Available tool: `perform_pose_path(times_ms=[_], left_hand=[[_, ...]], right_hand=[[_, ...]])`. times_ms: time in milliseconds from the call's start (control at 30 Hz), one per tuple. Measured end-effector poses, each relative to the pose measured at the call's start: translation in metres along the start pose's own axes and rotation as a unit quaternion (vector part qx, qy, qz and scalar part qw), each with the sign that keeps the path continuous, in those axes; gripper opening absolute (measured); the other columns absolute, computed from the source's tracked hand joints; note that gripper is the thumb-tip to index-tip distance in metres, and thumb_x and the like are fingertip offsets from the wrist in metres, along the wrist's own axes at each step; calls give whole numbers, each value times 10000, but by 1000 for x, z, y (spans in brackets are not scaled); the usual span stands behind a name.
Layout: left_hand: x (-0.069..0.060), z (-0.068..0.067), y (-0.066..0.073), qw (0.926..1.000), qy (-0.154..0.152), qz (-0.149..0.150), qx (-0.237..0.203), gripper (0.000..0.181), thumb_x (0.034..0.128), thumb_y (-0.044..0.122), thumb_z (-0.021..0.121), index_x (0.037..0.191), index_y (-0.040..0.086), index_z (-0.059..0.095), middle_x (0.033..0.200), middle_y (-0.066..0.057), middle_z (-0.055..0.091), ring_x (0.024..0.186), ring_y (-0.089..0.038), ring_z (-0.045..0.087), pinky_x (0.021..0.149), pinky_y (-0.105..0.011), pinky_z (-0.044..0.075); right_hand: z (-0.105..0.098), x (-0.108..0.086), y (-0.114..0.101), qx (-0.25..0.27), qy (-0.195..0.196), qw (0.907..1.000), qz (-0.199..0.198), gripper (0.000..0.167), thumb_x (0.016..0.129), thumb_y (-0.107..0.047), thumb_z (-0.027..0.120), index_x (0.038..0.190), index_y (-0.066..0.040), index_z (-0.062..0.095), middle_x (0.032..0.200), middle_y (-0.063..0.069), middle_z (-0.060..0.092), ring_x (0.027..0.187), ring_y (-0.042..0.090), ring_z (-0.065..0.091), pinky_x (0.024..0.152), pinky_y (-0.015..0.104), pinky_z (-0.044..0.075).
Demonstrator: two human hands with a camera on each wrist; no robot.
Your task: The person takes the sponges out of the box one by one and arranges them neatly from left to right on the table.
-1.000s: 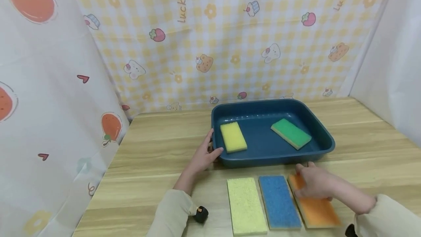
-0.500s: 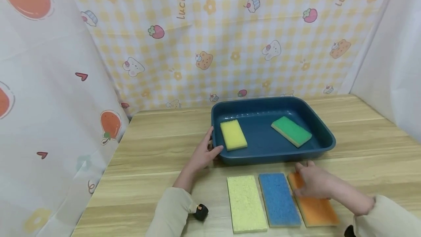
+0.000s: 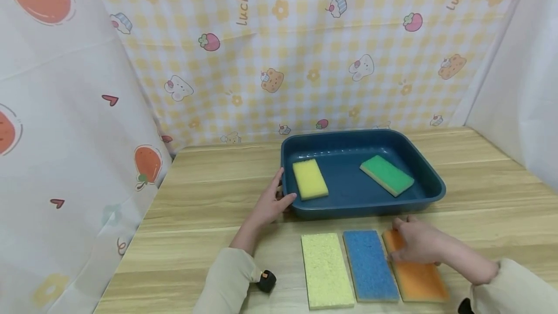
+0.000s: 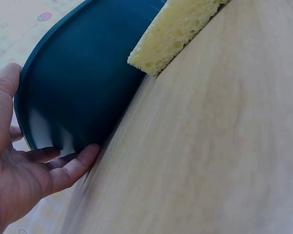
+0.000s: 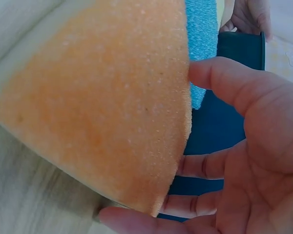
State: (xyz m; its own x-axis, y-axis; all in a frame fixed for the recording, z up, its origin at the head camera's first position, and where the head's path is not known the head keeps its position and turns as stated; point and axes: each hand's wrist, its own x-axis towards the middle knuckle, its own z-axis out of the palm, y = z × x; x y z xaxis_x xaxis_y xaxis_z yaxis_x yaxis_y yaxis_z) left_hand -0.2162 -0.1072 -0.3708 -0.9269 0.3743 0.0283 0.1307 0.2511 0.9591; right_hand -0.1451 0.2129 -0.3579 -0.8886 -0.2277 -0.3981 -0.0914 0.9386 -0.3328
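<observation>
My left hand (image 3: 269,207) holds the left end of a dark blue baking pan (image 3: 348,207). In the left wrist view its thumb is at the rim and its fingers lie along the outer wall. My right hand (image 3: 418,242) grips the far end of an orange sponge (image 3: 420,280), which lies on the table. The right wrist view has the thumb on one long edge of the orange sponge and fingers at the other side. Left of it lie a blue sponge (image 3: 370,268) and a pale yellow sponge (image 3: 327,270), side by side.
Inside the pan, a yellow sponge (image 3: 310,180) lies at the left and a green sponge (image 3: 387,175) at the right. The wooden table (image 3: 209,193) extends left and right of the pan. A patterned cloth (image 3: 305,52) hangs behind; white sheets flank the table.
</observation>
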Motion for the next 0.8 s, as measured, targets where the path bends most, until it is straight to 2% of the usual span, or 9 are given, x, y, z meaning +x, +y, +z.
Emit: perform_pose_path(times_ms=[100,167,267,333,467,533,567,667,800], left_hand=[[0,0,-1,10000,-5,13,-8,742,895,139,544,1459,111,63,1445,-220,210,1168,-399,430,772,-418,511],[0,0,-1,10000,-2,34,1,742,895,143,545,1459,108,63,1444,-225,209,1174,-406,423,772,-417,511],[0,0,-2,10000,-6,47,24,745,895,150,548,1459,110,64,1441,-228,212,1179,-409,416,771,-415,512],[0,0,-2,10000,-9,48,59,744,895,152,547,1459,113,64,1441,-224,214,1181,-408,415,770,-414,512],[0,0,-1,10000,-18,21,72,742,896,154,545,1460,117,63,1444,-211,218,1178,-400,421,771,-409,513],[0,0,-1,10000,-18,11,76,742,897,154,545,1460,117,63,1447,-207,216,1179,-400,420,771,-407,513],[-1,0,0,10000,-14,8,76,741,897,154,544,1460,117,63,1447,-206,216,1179,-399,421,771,-406,513],[-1,0,1,10000,-1,10,75,738,898,154,543,1459,114,65,1446,-204,219,1180,-397,421,775,-408,512],[1,0,-1,10000,15,44,58,742,895,152,547,1459,109,67,1443,-209,222,1186,-398,414,779,-413,509]], right_hand=[[-2,-1,-1,96,-93,9999,64,736,677,-391,754,1197,36,456,1085,309,449,487,195,510,353,317,435],[-4,0,0,76,-91,9999,32,740,678,-398,752,1194,44,458,1101,316,447,543,209,527,358,317,440],[-9,0,0,-139,25,9998,-154,685,682,-401,745,1130,57,505,1034,247,514,677,221,526,443,317,462],[-13,0,1,-361,167,9985,-385,616,693,-393,735,1056,63,538,923,164,557,711,210,505,502,315,453],[-25,-2,-3,-708,572,9928,-782,438,714,-380,719,853,-1,548,690,13,494,611,158,427,512,284,366],[-33,-3,-8,-712,747,9911,-840,375,722,-361,714,729,-59,492,586,-27,364,524,130,346,462,260,294],[-38,-3,-10,-682,772,9913,-825,374,731,-357,708,696,-76,464,569,-37,322,497,121,329,441,252,294],[-53,-2,-17,-476,666,9946,-638,418,756,-350,690,608,-124,371,529,-58,212,417,96,279,388,239,325],[-75,4,-22,-308,444,9970,-555,420,785,-373,663,606,-121,379,505,-61,235,380,87,296,391,261,373]])
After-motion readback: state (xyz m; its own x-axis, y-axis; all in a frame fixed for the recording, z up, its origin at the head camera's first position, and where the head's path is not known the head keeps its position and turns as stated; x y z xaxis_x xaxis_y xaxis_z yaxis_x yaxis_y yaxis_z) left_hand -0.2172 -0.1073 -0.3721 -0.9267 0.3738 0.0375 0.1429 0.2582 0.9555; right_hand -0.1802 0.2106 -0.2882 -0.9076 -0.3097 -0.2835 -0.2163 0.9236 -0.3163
